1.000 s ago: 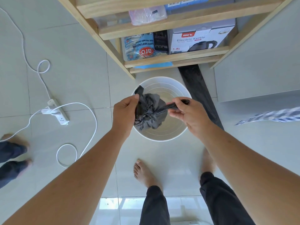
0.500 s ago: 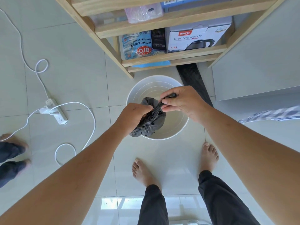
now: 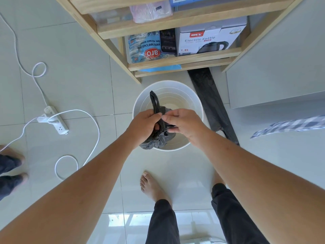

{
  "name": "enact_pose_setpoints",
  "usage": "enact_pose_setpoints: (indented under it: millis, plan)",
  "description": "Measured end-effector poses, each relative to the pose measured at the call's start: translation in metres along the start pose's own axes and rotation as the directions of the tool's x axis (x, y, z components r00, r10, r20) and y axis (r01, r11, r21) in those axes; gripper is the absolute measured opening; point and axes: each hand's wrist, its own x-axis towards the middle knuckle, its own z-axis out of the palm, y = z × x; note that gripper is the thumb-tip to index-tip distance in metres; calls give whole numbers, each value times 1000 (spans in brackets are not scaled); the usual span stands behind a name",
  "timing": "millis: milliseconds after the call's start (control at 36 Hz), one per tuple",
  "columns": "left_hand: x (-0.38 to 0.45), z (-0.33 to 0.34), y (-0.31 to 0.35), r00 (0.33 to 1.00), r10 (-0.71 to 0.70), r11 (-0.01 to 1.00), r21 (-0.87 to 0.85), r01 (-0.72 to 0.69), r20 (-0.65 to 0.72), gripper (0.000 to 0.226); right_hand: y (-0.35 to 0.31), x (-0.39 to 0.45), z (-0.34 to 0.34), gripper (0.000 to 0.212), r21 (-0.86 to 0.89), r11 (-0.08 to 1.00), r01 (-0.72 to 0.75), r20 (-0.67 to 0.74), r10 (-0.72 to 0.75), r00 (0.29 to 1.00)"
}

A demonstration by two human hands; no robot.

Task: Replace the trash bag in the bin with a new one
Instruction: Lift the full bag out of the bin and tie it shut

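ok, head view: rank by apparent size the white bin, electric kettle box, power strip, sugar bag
1. white bin
2. electric kettle box
3. sugar bag
4. power strip

The box and the bag sit partly hidden on the shelf, so their order is unsure.

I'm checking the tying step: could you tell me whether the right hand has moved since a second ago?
Yes. The right hand has moved left across the white bin, from its right rim to meet the left hand.

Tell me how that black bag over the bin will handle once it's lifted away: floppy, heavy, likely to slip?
Probably floppy: the black bag is crumpled thin film bunched between the left hand and right hand. Likely light, since it is a small bundle above the bin. The free loop could swing; the film may be slippery, so gripping the gathered neck seems safest.
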Motion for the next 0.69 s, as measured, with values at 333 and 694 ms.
enact_pose_setpoints:
  millis: [333, 694]
  plan:
    - [1, -5, 4, 988, -140, 955, -271, 119, -59, 29, 14, -1, 19, 15, -271, 928, 255, -84, -287, 954]
    - [-11, -16, -12, 992, 84, 969, -238, -59, 96, 42, -8, 6, 10, 26, -841, 416, 346, 214, -332, 919]
